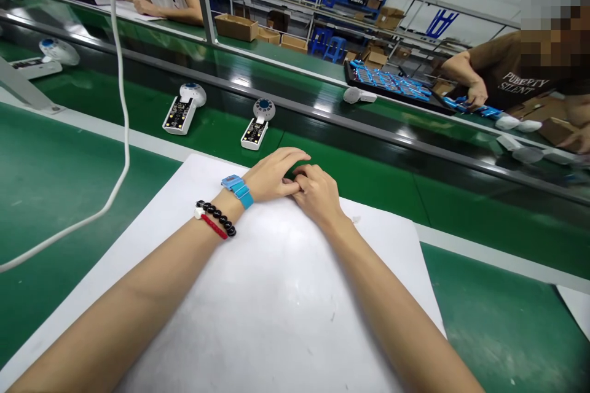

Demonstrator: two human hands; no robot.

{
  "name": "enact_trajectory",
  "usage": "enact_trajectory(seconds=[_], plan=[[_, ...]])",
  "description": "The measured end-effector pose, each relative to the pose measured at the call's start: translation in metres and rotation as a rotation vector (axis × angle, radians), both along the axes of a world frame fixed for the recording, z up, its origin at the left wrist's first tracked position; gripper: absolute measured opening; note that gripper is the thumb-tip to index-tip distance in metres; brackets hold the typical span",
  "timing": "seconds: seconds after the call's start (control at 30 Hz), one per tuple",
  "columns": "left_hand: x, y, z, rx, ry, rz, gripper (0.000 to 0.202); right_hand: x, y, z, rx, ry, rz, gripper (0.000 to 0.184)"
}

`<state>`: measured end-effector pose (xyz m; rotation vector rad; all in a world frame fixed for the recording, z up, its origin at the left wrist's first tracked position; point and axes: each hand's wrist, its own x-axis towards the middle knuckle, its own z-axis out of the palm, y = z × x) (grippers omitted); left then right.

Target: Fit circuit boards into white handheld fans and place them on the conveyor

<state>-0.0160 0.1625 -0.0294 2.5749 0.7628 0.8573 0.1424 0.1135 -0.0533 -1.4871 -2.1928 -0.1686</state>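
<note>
My left hand [273,175] is over the far edge of a white sheet [276,295], its fingers stretched out and loosely bent, with nothing visible in it. A blue wrist strap [238,189] and beaded bracelets [217,219] circle that wrist. Against its thumb rests my right hand [319,194], fingers curled in; whatever they might hold is hidden. Just beyond my hands, a white device with an exposed black circuit board [255,133] and a round grey head lies on the green conveyor belt [369,187]. A similar device [179,114] lies to its left.
A white cable [123,104] hangs at the left. Another device [59,51] lies farther left on the belt. Across the line, one person's arm [177,11] rests on a bench; at right, another person's hand [477,95] reaches by a black tray [396,87] of blue parts.
</note>
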Motion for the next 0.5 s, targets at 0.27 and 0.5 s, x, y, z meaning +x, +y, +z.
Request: enact_trajectory(seconds=[0.27, 0.5], plan=[[0.001, -0.002, -0.001, -0.027, 0.016, 0.024, 0.050, 0.000, -0.001, -0.001, -0.049, 0.047, 0.000, 0.029], [-0.003, -0.012, 0.010, 0.087, -0.010, -0.009, 0.043, -0.008, -0.008, 0.017, -0.131, 0.156, -0.090, 0.017]])
